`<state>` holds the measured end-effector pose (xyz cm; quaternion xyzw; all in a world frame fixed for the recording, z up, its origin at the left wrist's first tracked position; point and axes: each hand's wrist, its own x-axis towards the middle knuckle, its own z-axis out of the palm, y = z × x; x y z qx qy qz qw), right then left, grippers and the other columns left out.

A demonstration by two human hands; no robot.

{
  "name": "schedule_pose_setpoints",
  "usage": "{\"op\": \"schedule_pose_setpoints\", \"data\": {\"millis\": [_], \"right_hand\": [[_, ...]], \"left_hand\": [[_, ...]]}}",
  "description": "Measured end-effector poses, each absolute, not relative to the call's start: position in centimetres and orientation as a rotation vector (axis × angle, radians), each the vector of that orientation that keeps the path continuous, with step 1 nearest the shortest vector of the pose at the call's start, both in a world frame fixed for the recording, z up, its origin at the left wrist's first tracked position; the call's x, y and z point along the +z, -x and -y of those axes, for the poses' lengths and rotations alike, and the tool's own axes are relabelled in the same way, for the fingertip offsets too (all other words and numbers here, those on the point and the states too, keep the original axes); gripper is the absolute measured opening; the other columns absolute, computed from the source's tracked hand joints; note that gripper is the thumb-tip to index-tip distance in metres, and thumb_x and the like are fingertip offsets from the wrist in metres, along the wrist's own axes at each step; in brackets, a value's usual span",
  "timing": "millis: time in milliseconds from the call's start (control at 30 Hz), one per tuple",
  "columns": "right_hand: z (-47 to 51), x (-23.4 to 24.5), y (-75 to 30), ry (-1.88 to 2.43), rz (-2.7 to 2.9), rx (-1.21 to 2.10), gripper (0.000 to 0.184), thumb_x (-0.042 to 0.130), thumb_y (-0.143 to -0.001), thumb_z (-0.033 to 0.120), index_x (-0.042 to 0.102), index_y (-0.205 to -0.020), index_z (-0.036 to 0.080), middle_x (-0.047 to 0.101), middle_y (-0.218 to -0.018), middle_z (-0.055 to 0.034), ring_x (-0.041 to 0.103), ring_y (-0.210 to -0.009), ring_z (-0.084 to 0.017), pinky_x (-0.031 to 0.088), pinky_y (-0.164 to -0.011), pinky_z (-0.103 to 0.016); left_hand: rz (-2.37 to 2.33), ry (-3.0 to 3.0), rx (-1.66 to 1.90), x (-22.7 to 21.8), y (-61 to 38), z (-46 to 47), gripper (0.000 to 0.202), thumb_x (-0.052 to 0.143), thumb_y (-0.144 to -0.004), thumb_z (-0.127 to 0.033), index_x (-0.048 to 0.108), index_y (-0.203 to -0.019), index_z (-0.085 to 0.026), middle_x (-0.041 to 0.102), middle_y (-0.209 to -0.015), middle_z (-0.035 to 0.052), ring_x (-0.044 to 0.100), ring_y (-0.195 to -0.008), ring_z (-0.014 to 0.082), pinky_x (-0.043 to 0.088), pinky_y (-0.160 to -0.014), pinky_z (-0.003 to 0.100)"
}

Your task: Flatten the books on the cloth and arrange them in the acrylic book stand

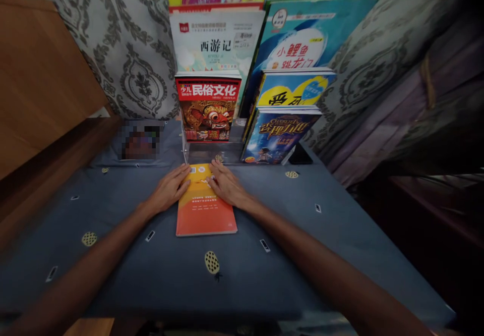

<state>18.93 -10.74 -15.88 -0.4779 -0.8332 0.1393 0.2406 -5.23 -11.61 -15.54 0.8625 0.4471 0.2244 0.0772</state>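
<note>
An orange-and-yellow paperback book (206, 217) lies flat on the blue tablecloth, its printing upside down to me and a barcode at the far end. My left hand (171, 187) rests along its left edge, fingers stretched toward the far corner and thumb over the cover. On the opposite side, my right hand (228, 183) lies over the right edge with its fingers extended onto the cover. Both hands touch the book without visibly wrapping round it. Just beyond the fingertips stands a clear plastic book rack (204, 153). What lies under the palms is hidden.
Several upright books fill the rack's tiers, among them a red book (209, 109) and a dark blue book (278, 136). A black flat object (300, 154) lies behind the rack's right side. Wooden furniture (41, 68) borders the left; patterned curtain (139, 58) hangs behind.
</note>
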Motion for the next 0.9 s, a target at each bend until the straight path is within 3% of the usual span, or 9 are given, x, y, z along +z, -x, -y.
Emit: {"op": "schedule_pose_setpoints", "data": {"millis": [367,667,900], "right_hand": [[11.6,-16.1,-18.7,1.328,2.276,0.33,0.054,0.047,-0.097,0.031,0.05,-0.144,0.003,0.046,-0.155,-0.0227,0.036,-0.149,-0.029,0.031,-0.123,-0.047],[18.4,-15.9,-19.6,1.291,2.294,0.315,0.054,0.045,-0.099,0.033,0.048,-0.147,0.007,0.044,-0.156,-0.0208,0.036,-0.149,-0.03,0.033,-0.122,-0.052],[24.4,-14.9,-19.7,1.298,2.305,0.342,0.05,0.043,-0.1,0.033,0.052,-0.144,0.01,0.043,-0.157,-0.0199,0.035,-0.149,-0.033,0.036,-0.119,-0.06]], "left_hand": [[-1.315,-2.62,0.712,-15.9,5.2,12.2,0.051,0.036,-0.102,-0.036,0.054,-0.141,-0.009,0.053,-0.15,0.0161,0.046,-0.143,0.0258,0.037,-0.12,0.049],[-1.293,-2.76,0.767,-16.2,5.0,18.6,0.046,0.037,-0.104,-0.031,0.05,-0.145,-0.014,0.055,-0.149,0.0136,0.05,-0.14,0.0247,0.045,-0.115,0.047],[-1.292,-2.763,0.654,-15.5,5.0,24.2,0.05,0.037,-0.105,-0.031,0.039,-0.153,-0.018,0.049,-0.154,0.0116,0.044,-0.144,0.0247,0.044,-0.115,0.046]]}}
